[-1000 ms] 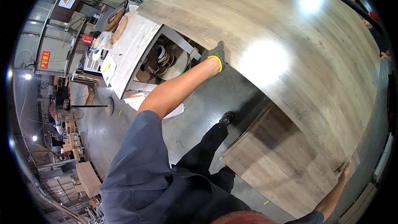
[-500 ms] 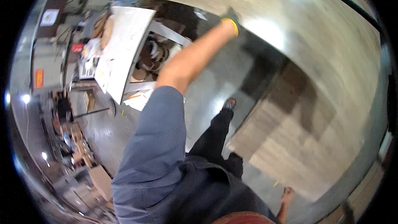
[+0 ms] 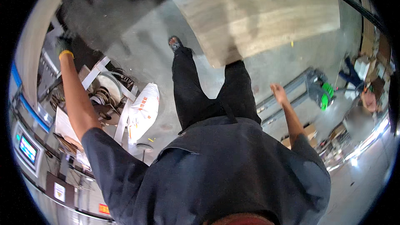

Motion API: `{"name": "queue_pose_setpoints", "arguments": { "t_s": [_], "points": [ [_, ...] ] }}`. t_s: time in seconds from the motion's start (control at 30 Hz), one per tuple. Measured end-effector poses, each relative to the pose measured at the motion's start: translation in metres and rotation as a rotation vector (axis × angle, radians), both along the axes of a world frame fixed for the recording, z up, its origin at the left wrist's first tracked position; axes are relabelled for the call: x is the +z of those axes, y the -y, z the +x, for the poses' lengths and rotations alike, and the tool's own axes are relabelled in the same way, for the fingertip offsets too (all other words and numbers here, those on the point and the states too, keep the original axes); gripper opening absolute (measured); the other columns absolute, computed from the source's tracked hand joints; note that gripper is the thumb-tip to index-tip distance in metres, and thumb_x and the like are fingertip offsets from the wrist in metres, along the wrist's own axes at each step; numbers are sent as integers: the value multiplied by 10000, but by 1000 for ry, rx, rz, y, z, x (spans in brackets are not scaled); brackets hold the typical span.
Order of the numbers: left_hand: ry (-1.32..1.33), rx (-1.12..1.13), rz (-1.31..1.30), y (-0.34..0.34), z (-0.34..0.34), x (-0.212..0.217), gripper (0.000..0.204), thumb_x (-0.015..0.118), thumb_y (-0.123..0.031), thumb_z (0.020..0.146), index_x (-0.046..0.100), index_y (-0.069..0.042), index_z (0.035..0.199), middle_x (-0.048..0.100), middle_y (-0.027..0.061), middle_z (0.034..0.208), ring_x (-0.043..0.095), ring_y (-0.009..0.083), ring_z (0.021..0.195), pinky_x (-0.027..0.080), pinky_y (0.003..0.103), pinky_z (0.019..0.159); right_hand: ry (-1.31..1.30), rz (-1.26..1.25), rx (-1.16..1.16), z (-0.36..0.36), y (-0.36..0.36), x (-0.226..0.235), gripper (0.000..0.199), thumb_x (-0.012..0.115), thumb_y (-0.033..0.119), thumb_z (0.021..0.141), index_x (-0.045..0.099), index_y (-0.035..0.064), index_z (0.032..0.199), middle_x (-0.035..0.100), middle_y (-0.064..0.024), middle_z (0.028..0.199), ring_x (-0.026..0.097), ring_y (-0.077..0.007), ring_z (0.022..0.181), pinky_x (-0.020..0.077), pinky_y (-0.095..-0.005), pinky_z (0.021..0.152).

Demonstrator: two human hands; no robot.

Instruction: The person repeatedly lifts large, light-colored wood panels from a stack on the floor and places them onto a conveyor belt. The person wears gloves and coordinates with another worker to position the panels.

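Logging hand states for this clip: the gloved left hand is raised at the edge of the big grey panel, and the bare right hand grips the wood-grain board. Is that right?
Not quite. In the head view the right hand is bare but open and free in the air, apart from the wood-grain board. The left hand, gloved, is raised at the edge of the big grey panel, as you said.

The large flat wood-grain panel (image 3: 266,16) is pale beige with faint grey-brown streaks. The left hand (image 3: 63,46), far up to the left of it, wears a dark green glove with a yellow cuff. The bare right hand (image 3: 278,93) is ungloved. Between the two hands, the person's trousers (image 3: 208,96) are black and the jacket is dark navy. Right of the left arm lies a white woven sack (image 3: 143,110) with red print. Beyond the right fingers stands a grey machine with bright green parts (image 3: 324,93). The concrete floor (image 3: 137,50) is glossy grey.
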State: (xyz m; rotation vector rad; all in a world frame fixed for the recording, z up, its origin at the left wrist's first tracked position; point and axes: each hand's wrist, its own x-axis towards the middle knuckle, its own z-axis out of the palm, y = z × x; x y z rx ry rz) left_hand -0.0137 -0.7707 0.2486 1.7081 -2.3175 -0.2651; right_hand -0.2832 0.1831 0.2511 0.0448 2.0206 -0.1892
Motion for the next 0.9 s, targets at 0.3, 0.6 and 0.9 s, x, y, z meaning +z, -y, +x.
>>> {"name": "queue_pose_setpoints", "arguments": {
  "t_s": [0.3,0.6,0.9],
  "points": [
    [-90,-97,633,-454,-31,-316,363,511,-278,860,522,-1,1095,591,154,1051,564,293,948,450,377,806,32,-104,-871,-73,-14,-258,569,564,461,855,480,64,1253,500,-106,1197,531,-188,918,461,-307,782],
    [-126,377,552,-778,-32,-416,746,714,-358,757,389,79,1267,448,229,1269,437,341,1175,358,383,989,54,-399,-1095,-133,-27,-407,649,430,539,901,305,148,1404,282,-117,1457,299,-268,1322,248,-426,1059],
    [-436,614,703,-846,-25,-430,647,702,-251,793,389,61,1265,474,173,1232,471,258,1080,381,332,922,70,-504,-1341,-164,-85,-446,618,251,533,951,295,113,1402,304,-103,1440,340,-279,1291,281,-419,1062]
  ]
}}
